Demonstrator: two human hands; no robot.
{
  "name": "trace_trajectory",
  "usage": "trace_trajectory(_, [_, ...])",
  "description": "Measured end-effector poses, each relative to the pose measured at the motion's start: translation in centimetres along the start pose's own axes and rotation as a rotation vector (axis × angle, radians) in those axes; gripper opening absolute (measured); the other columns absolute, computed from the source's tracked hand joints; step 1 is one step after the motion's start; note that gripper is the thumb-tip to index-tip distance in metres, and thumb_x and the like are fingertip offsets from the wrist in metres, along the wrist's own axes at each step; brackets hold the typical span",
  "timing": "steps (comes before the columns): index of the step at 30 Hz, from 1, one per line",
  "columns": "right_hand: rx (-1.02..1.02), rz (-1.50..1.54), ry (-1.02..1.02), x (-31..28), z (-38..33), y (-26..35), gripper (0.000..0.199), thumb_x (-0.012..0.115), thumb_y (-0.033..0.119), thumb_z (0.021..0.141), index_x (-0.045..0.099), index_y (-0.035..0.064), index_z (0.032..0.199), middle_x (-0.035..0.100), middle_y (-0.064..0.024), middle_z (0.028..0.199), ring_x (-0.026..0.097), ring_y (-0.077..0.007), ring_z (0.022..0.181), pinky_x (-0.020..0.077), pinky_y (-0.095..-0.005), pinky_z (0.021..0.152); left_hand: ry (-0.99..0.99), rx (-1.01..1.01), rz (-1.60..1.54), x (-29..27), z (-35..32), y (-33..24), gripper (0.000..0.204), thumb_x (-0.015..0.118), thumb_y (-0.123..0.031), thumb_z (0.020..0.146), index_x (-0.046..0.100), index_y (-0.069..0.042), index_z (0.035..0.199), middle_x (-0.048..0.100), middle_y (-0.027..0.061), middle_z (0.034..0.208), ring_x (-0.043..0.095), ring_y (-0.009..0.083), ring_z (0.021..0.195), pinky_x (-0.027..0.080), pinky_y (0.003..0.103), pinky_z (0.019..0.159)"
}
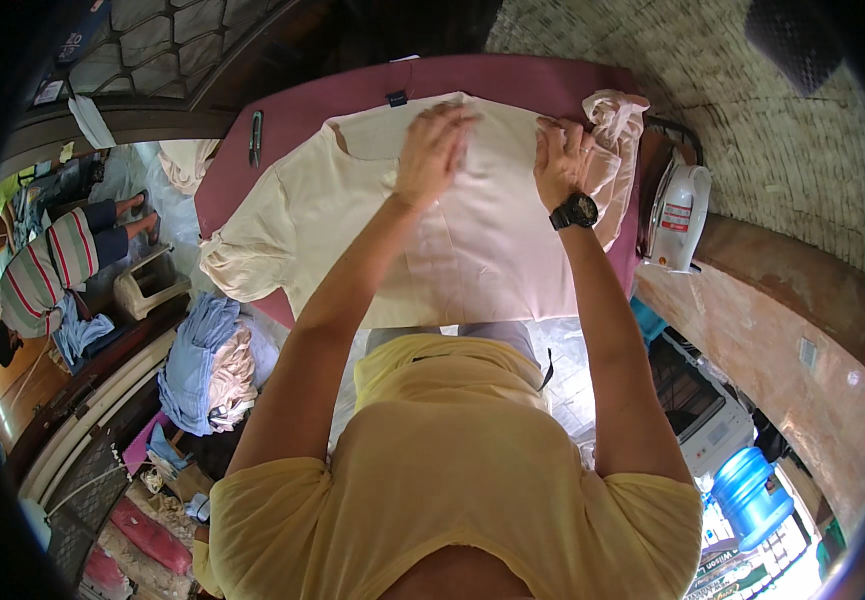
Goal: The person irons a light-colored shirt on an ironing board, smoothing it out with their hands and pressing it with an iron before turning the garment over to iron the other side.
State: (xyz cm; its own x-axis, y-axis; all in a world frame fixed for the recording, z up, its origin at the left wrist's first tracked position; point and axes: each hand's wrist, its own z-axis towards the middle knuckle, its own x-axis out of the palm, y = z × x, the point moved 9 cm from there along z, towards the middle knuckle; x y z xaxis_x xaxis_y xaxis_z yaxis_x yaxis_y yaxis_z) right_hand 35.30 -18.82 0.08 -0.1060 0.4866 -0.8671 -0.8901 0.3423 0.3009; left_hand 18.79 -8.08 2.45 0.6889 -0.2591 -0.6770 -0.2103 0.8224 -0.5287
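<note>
Currently the two hands are apart from each other over a cream garment [482, 250] spread across the upper middle of the frame. The left hand [434, 155], slightly blurred, lies open near the garment's top edge, to the right of its neckline. The right hand [560, 165], with a black watch [574, 211] at its wrist, rests at the upper right of the cloth; whether its fingers pinch the fabric, I cannot tell. Just beside it, one sleeve [614, 125] lies bunched. Beneath everything is a burgundy-covered bench [522, 75], with a slim dark tool [255, 138] near its left end. A white iron [679, 215] stands by its right end. Farther out, piled clothes [197, 365] sit at left, a person in a striped top [57, 255] appears at far left, and a blue water jug [752, 497] shows at lower right.
</note>
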Motion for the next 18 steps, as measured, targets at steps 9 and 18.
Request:
trace_trajectory(9, [-0.085,0.254,0.003,3.1,4.7,7.0,0.028,0.067,0.019,0.084,0.064,0.0186,0.111,0.056,-0.0074,0.115,0.049,-0.0324,0.105,0.0421,-0.0494,0.087,0.152,-0.604,0.392,-5.9,-2.1,14.4,0.022,0.076,-0.023,0.078,0.062,-0.019,0.094,0.057,0.0068,0.103,0.049,0.0344,0.107,0.037,0.053,0.086])
trace_trajectory(18, [-0.083,0.449,0.131,6.8,4.1,7.6,0.022,0.069,0.006,0.072,0.071,0.0211,0.088,0.058,0.0009,0.099,0.048,-0.0277,0.103,0.0388,-0.0462,0.088,-0.046,-0.337,0.170,-7.7,-3.3,11.3,0.017,0.073,-0.015,0.079,0.062,-0.014,0.091,0.057,0.0032,0.098,0.053,0.0292,0.098,0.040,0.046,0.080])
